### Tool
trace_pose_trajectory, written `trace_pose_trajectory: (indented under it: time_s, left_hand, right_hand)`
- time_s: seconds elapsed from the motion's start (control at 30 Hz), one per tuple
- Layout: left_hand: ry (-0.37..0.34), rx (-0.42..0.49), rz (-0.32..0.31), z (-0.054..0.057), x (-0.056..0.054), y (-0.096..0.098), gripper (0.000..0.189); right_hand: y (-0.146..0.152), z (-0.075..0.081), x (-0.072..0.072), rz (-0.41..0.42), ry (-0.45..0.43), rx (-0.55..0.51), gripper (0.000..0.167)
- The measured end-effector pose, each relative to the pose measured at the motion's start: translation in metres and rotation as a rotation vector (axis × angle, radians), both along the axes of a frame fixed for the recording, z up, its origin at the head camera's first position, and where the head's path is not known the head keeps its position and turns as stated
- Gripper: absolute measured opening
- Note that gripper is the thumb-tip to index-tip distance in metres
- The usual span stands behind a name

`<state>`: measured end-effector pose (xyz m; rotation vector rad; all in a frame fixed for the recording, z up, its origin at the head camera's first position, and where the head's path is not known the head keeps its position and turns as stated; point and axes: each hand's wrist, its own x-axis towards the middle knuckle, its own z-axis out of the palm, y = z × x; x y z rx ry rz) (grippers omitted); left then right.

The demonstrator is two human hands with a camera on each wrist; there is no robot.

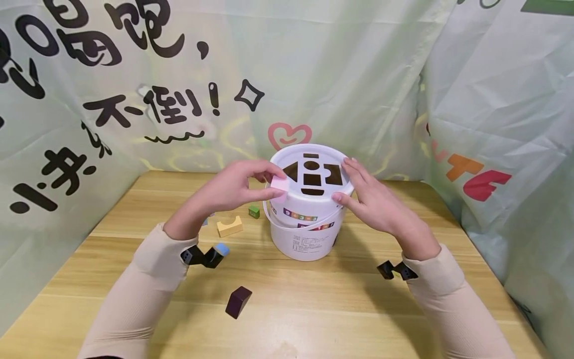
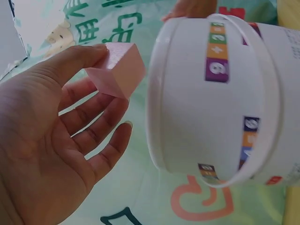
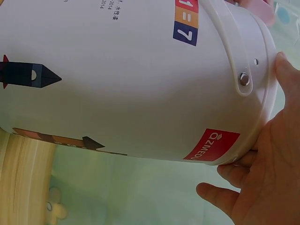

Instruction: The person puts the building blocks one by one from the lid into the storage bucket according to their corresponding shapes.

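Between the thumb and fingers of my left hand (image 1: 228,184) is a pink block (image 2: 126,70), held at the left edge of a white bucket's lid (image 1: 293,155). The left wrist view shows a gap between block and rim. Several shaped holes pierce the lid, among them a round one, a triangle and a square. My right hand (image 1: 376,199) grips the rim at the right, thumb in front and fingers bent over the edge. The bucket (image 3: 140,89) stands upright, with number stickers and a white handle (image 2: 269,93) hanging at its side.
Left of the bucket lie a yellow arch block (image 1: 230,228) and a small green block (image 1: 254,212). A blue piece (image 1: 221,249) shows beside my left wrist camera. Nearer, a dark purple block (image 1: 238,301) lies on the wooden table (image 1: 323,314). Printed curtains (image 1: 358,75) hang behind.
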<state>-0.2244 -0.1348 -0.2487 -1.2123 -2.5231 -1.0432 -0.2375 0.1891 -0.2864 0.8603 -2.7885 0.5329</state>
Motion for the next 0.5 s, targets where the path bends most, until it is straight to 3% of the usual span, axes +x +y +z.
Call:
trace_pose_trajectory:
  time_s: [0.13,0.5]
  left_hand:
    - [0.01,-0.01,-0.006,0.008,-0.007,0.009,0.032]
    - [0.043,-0.129,0.06,0.018,-0.023,0.037,0.044]
  right_hand:
    - [0.0,0.0,0.0,-0.001,0.003,-0.001,0.08]
    - [0.0,0.0,0.001,0.001,-0.009,-0.005,0.08]
